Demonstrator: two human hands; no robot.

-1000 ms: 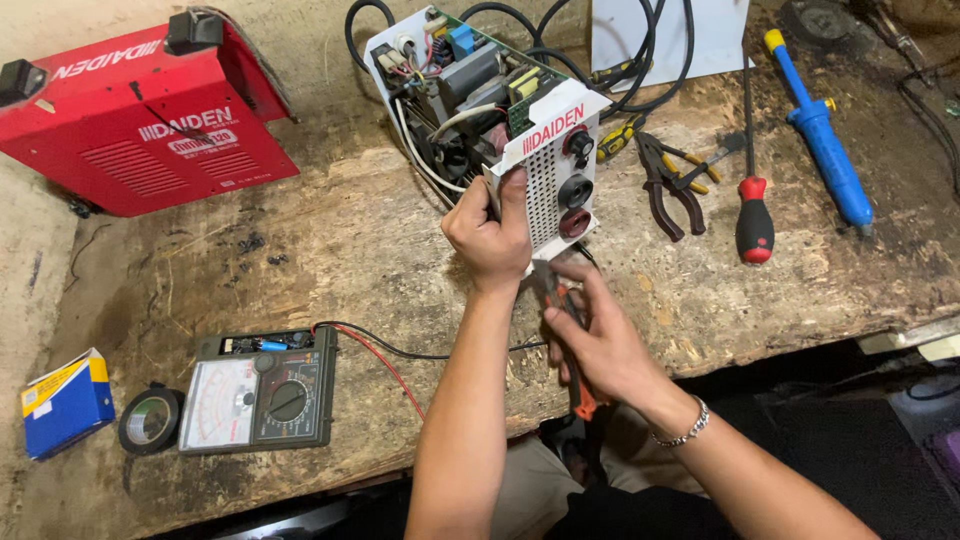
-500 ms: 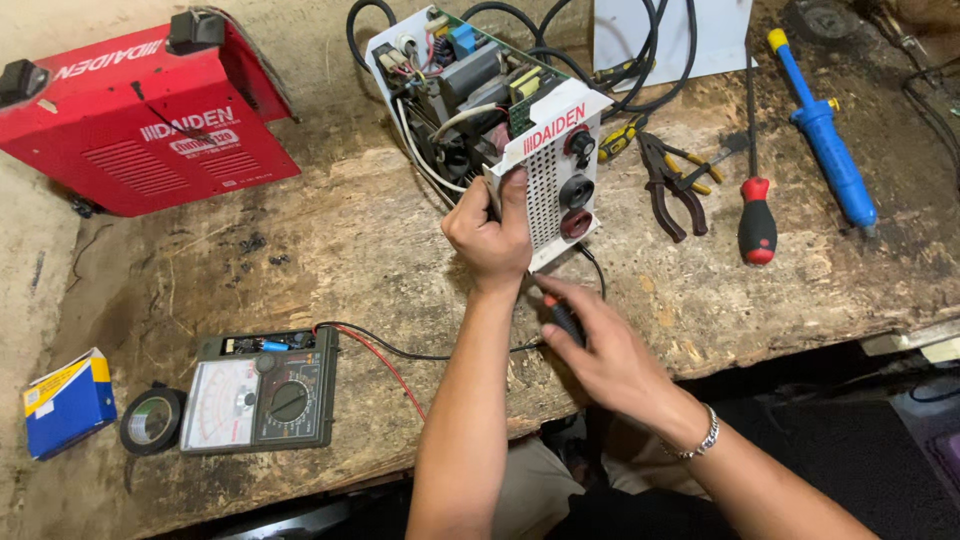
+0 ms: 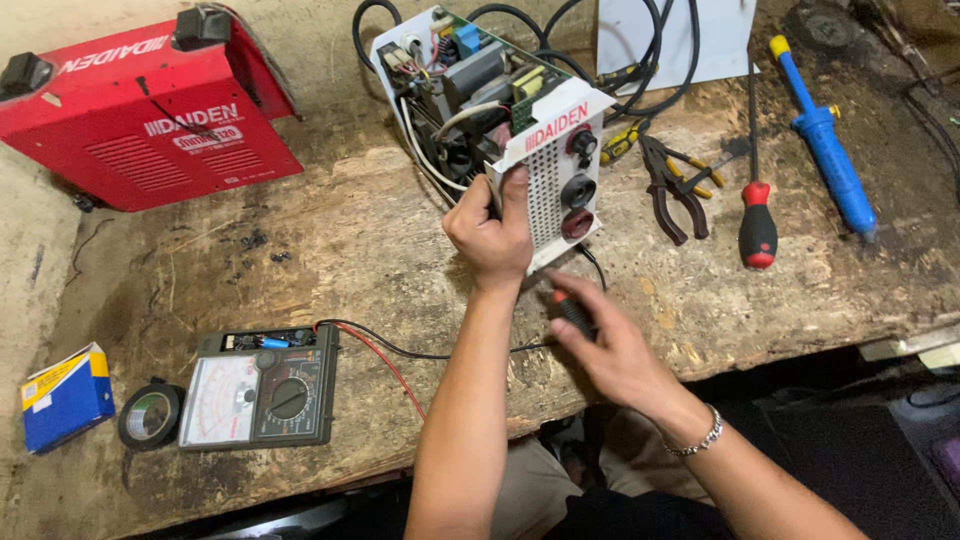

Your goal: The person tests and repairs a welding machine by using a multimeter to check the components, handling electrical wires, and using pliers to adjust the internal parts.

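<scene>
My left hand [image 3: 492, 232] grips the lower left edge of the white perforated front panel [image 3: 556, 170] of an opened welding machine, whose circuit board and wiring [image 3: 462, 90] show behind it. My right hand [image 3: 606, 345] is just below the panel near the bench's front edge, closed on a black and red tool handle [image 3: 572, 310]. The tool's tip is hidden. A black lead [image 3: 440, 352] runs under my left forearm.
An analog multimeter [image 3: 262, 390] with red and black leads lies front left, beside a roll of black tape [image 3: 150, 415] and a blue box [image 3: 66, 396]. A red metal cover [image 3: 150, 115] sits back left. Pliers [image 3: 672, 190], a red-handled screwdriver [image 3: 757, 225] and a blue desoldering pump [image 3: 826, 150] lie right.
My right hand has lowered from the panel's underside toward the bench edge, still holding the tool. My left hand stays on the panel.
</scene>
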